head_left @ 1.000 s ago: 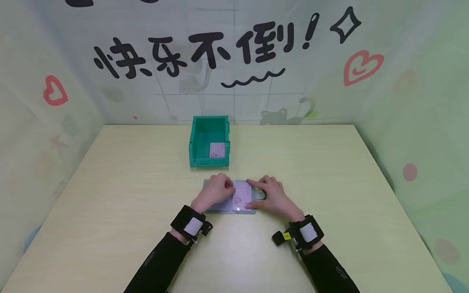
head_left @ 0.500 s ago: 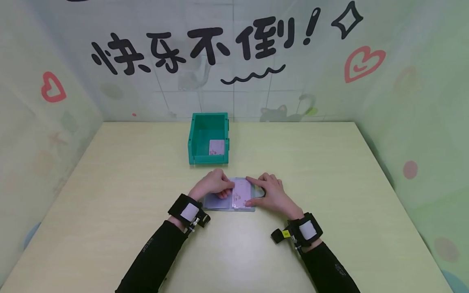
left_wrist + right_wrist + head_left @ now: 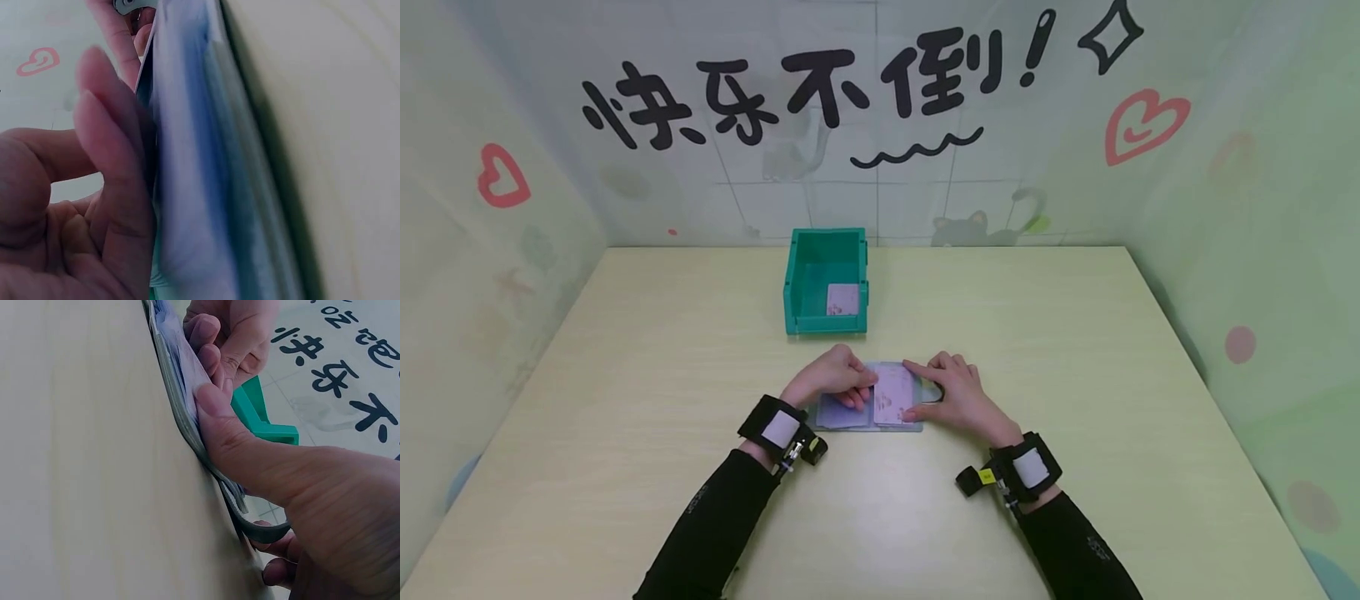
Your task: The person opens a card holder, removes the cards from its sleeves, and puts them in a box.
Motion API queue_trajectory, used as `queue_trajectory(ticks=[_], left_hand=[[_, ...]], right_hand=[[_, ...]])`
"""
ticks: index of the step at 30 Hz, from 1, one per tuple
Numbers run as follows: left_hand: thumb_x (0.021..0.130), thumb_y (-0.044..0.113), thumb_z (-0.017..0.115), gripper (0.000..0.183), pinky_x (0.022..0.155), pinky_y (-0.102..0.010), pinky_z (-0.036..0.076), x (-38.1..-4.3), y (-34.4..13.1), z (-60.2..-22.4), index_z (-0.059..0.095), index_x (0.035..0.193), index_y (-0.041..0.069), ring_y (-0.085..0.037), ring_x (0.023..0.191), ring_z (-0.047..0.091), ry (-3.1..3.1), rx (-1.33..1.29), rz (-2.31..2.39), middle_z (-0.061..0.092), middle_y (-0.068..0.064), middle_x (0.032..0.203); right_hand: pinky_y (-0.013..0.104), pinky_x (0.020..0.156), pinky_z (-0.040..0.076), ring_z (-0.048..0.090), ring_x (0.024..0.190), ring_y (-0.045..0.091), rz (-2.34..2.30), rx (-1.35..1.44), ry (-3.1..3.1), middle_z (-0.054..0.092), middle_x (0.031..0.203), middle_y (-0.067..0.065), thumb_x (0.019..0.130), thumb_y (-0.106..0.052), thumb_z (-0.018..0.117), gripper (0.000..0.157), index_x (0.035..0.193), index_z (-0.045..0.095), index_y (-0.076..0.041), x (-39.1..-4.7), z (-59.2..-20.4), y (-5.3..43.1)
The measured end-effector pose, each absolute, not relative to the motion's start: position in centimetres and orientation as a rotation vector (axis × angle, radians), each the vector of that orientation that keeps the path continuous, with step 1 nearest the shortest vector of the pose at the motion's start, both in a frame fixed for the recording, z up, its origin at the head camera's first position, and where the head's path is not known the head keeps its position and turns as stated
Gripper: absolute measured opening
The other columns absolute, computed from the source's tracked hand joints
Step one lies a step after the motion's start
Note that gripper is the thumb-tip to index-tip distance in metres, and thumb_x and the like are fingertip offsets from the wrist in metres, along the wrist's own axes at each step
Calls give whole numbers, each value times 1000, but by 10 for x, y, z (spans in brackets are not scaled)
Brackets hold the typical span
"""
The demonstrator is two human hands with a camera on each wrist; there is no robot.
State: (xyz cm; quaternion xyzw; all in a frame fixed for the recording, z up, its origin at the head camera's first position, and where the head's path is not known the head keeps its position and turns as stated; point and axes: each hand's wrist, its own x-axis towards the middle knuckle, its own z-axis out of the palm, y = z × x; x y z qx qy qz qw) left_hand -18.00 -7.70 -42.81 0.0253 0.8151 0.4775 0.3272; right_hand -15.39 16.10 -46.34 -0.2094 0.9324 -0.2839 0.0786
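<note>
A small open card album (image 3: 880,428) lies flat on the table, with a pale purple left page (image 3: 841,414) and a pink printed card (image 3: 892,398) on its right side. At the card's upper left edge, my left hand (image 3: 835,375) pinches it between thumb and forefinger; the other fingers hang loosely over the left page. My right hand (image 3: 958,398) rests on the album's right side, forefinger near the top edge and thumb pressing lower down. In the right wrist view, a dark strap (image 3: 265,532) loops from the album's edge beside that hand.
Behind the album stands a green bin (image 3: 825,323) with another pink card (image 3: 842,299) inside. The wooden table (image 3: 662,350) meets printed cloth walls (image 3: 737,208) at its back and sides.
My left hand has shifted slightly left and its lower fingers have loosened, showing more of the left page. The right hand stays in place on the album. The head view has tilted slightly down.
</note>
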Motion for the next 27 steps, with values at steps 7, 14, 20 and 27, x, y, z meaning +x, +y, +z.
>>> queue_trajectory(ticks=[7, 14, 20, 27], left_hand=[[99, 13, 63, 20, 53, -18, 51, -181, -87, -427, 69, 92, -4, -10, 53, 63, 2161, 32, 1250, 64, -3, 67], [100, 15, 62, 21, 55, -18, 51, -181, -98, -425, 69, 97, -5, -9, 54, 63, 2160, 27, 1258, 66, -3, 71], [101, 15, 60, 22, 56, -17, 52, -181, -108, -427, 69, 96, -5, -9, 55, 62, 2146, 55, 1240, 64, -2, 71], [103, 16, 57, 24, 56, -17, 50, -181, -118, -426, 67, 98, -5, -9, 57, 56, 2152, 99, 1205, 57, 0, 69]], right_hand=[[37, 85, 23, 38, 100, 22, -841, -631, 2799, 46, 101, 4, 75, -41, 87, 79, 145, 56, -22, -154, -463, 161], [38, 86, 24, 38, 101, 23, -848, -636, 2797, 46, 101, 4, 75, -42, 87, 79, 145, 56, -21, -153, -465, 162], [38, 85, 24, 38, 101, 23, -862, -640, 2790, 46, 100, 3, 75, -42, 87, 79, 144, 56, -21, -152, -465, 162], [37, 84, 23, 38, 99, 22, -876, -641, 2790, 48, 101, 4, 74, -42, 88, 79, 144, 57, -21, -153, -466, 162]])
